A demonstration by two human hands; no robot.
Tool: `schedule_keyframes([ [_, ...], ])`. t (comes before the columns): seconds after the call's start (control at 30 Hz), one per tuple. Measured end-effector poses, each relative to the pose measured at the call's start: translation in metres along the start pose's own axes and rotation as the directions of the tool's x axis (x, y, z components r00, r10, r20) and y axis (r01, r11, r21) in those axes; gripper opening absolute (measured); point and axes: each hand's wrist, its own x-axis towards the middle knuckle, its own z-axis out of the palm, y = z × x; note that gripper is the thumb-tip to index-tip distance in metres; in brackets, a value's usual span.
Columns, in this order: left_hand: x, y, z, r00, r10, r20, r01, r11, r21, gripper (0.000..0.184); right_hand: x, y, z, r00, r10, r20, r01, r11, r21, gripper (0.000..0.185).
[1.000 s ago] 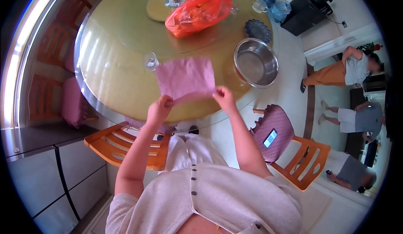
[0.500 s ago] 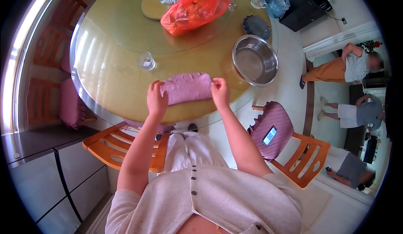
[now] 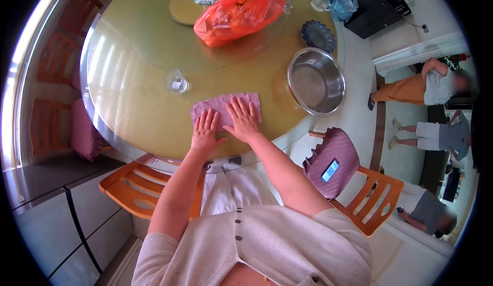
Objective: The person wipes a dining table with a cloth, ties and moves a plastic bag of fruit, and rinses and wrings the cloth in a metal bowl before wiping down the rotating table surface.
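Note:
A pink folded cloth [image 3: 221, 102] lies flat on the round table [image 3: 133, 96] close to its near edge. My left hand [image 3: 206, 130] presses on the cloth's left part, palm down with the fingers stretched out. On its right part rests my right hand [image 3: 241, 117], also flat, fingers spread. Neither hand grips the cloth. Up and to the left of it stands a clear glass [image 3: 176, 82] with a little liquid. A steel basin [image 3: 317, 82] sits to the right, at the table's edge.
A red plastic bag [image 3: 239, 14] with things inside lies on the turntable. Beyond the basin is a blue scalloped dish [image 3: 318, 36]. A cushioned chair [image 3: 336, 157] holding a phone [image 3: 330, 170] stands at right, a wooden chair [image 3: 138, 186] at left. Several people stand farther right.
Both hands have gone from holding the cloth's two ends to lying flat on top of it. The cloth now lies pressed down on the table.

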Motion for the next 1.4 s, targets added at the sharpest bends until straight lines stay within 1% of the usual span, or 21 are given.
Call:
schedule_keyframes([
  [0.2,0.015,0.002,-0.004,0.999,-0.038,-0.019,0.039,0.999,0.004,0.091,0.024,0.01,-0.003,0.999,-0.02,0.042,0.021,0.999,-0.041,0.082],
  [0.27,0.018,-0.004,0.009,0.994,-0.03,-0.106,0.037,0.997,0.062,0.077,0.024,0.01,-0.004,0.999,-0.02,0.042,0.022,0.999,-0.044,0.082],
  [0.37,0.019,-0.017,0.015,0.994,0.0,-0.108,0.008,0.997,0.073,0.065,0.024,0.01,-0.006,0.999,-0.019,0.045,0.021,0.999,-0.049,0.082],
  [0.6,0.008,-0.02,0.02,0.983,0.07,-0.17,-0.039,0.983,0.179,0.051,0.004,-0.006,-0.005,0.998,0.044,0.042,-0.042,0.998,-0.049,0.081],
  [0.67,-0.013,-0.016,0.021,0.994,0.093,-0.062,-0.077,0.972,0.224,0.055,-0.018,-0.016,-0.001,0.998,0.059,0.032,-0.058,0.998,-0.031,0.081],
  [0.73,-0.03,-0.018,0.022,0.989,0.137,-0.057,-0.121,0.966,0.226,0.055,-0.039,-0.025,-0.003,0.994,0.08,0.075,-0.079,0.997,-0.027,0.083],
  [0.8,-0.041,-0.014,0.013,0.994,0.106,0.028,-0.109,0.977,0.184,0.052,-0.051,-0.033,-0.007,0.994,0.081,0.071,-0.081,0.997,0.003,0.081],
  [0.87,-0.044,-0.006,0.004,0.994,0.105,-0.002,-0.103,0.983,0.149,0.049,-0.05,-0.035,-0.011,0.987,0.133,0.088,-0.152,0.956,0.252,0.075],
  [0.9,-0.044,-0.001,0.0,0.995,0.099,-0.026,-0.095,0.989,0.112,0.047,-0.046,-0.034,-0.019,0.991,0.132,-0.025,-0.118,0.943,0.311,0.058],
  [0.93,-0.041,0.003,-0.002,0.994,0.104,-0.027,-0.101,0.989,0.111,0.047,-0.042,-0.025,-0.012,0.99,0.136,-0.027,-0.121,0.944,0.308,0.058],
  [1.0,-0.029,0.008,-0.006,0.985,0.134,-0.11,-0.133,0.991,0.018,0.043,-0.028,-0.006,-0.007,0.979,0.058,-0.195,0.006,0.95,0.312,0.045],
  [1.03,-0.024,0.009,-0.008,0.984,0.139,-0.111,-0.138,0.99,0.016,0.043,-0.021,-0.002,-0.008,0.934,0.152,-0.323,-0.054,0.954,0.293,0.031],
  [1.07,-0.017,0.009,-0.009,0.984,0.038,-0.171,-0.043,0.999,-0.024,0.039,-0.016,0.008,-0.011,0.934,0.151,-0.324,-0.055,0.956,0.288,0.031],
  [1.1,-0.013,0.009,-0.009,0.973,-0.065,-0.222,0.051,0.996,-0.072,0.037,-0.013,0.014,-0.025,0.919,0.259,-0.298,-0.18,0.947,0.268,0.027],
  [1.13,-0.007,0.008,-0.012,0.974,-0.063,-0.219,0.047,0.996,-0.077,0.037,-0.013,0.022,-0.03,0.889,0.366,-0.274,-0.304,0.921,0.244,0.022],
  [1.17,-0.001,0.005,-0.017,0.975,-0.099,-0.199,0.09,0.995,-0.053,0.034,-0.011,0.027,-0.034,0.879,0.389,-0.275,-0.352,0.919,0.176,0.019],
  [1.2,0.002,0.0,-0.02,0.975,-0.136,-0.178,0.133,0.991,-0.028,0.032,-0.011,0.032,-0.035,0.879,0.389,-0.275,-0.353,0.919,0.174,0.019],
  [1.23,0.004,-0.005,-0.013,0.951,-0.083,-0.298,0.089,0.996,0.009,0.021,-0.011,0.037,-0.036,0.906,0.393,-0.159,-0.373,0.917,0.143,0.022],
  [1.27,0.006,-0.009,-0.012,0.95,-0.08,-0.301,0.088,0.996,0.01,0.021,-0.01,0.04,-0.037,0.918,0.395,-0.042,-0.389,0.915,0.111,0.025],
  [1.33,0.011,-0.012,-0.012,0.964,-0.177,-0.198,0.192,0.98,0.054,0.011,-0.01,0.041,-0.042,0.917,0.395,-0.05,-0.387,0.913,0.127,0.023],
  [1.4,0.009,-0.014,-0.013,0.956,-0.211,-0.204,0.219,0.976,0.016,0.008,-0.011,0.039,-0.044,0.919,0.392,-0.048,-0.383,0.913,0.142,0.021],
])
